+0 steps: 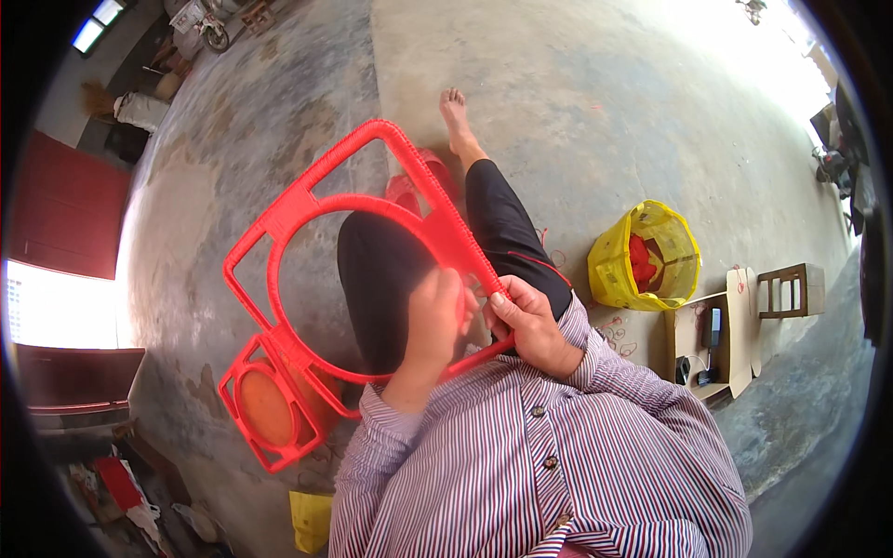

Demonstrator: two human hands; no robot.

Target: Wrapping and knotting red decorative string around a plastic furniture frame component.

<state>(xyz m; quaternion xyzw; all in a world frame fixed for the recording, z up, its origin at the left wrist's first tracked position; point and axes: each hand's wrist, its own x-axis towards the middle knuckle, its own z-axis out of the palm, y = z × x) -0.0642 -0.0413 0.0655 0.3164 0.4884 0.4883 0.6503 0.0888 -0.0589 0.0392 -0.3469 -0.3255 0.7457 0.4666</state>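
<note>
A large red frame (449, 240), tightly wrapped in red cord, lies tilted across my lap; a round ring is set inside its rectangular outline. My right hand (532, 325) is closed around the frame's near right edge, thumb on top. Close beside it, over the same edge, my left hand (435, 316) is curled up and blurred by motion; whatever its fingers pinch is hidden. A thin red cord (541, 261) runs over my dark trouser leg, to the right of the frame.
A smaller red frame piece (304, 420) with an orange round centre stands at lower left. To the right are a yellow basket (603, 270) holding red material, an open cardboard box (741, 321) and a wooden stool (807, 289). Pink slippers (403, 193) lie near my feet.
</note>
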